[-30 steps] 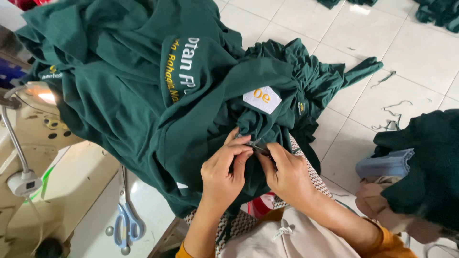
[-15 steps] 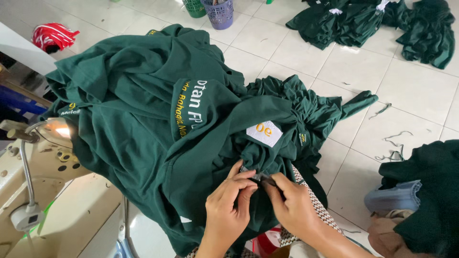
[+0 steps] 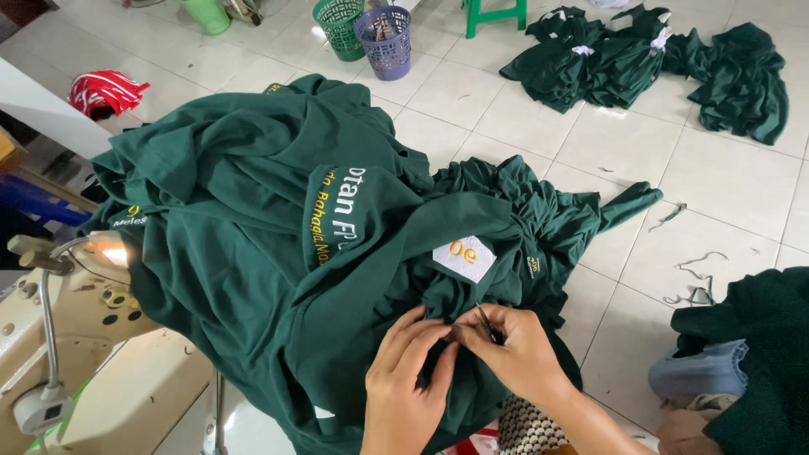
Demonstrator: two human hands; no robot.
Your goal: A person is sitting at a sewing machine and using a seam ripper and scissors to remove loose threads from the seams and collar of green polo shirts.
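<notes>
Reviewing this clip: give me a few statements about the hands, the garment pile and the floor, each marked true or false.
1. Both hands press on the dark green garment. True: the left hand and right hand meet on the fabric.
2. The right hand holds a small thin tool. True, though its kind is unclear.
3. The white patch lies under the left hand. False: it lies uncovered above both hands.
4. Both baskets on the floor are purple. False: one is a green basket, the other a purple basket.

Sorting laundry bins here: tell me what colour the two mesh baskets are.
In the head view, one basket is green, the other basket purple.
</notes>
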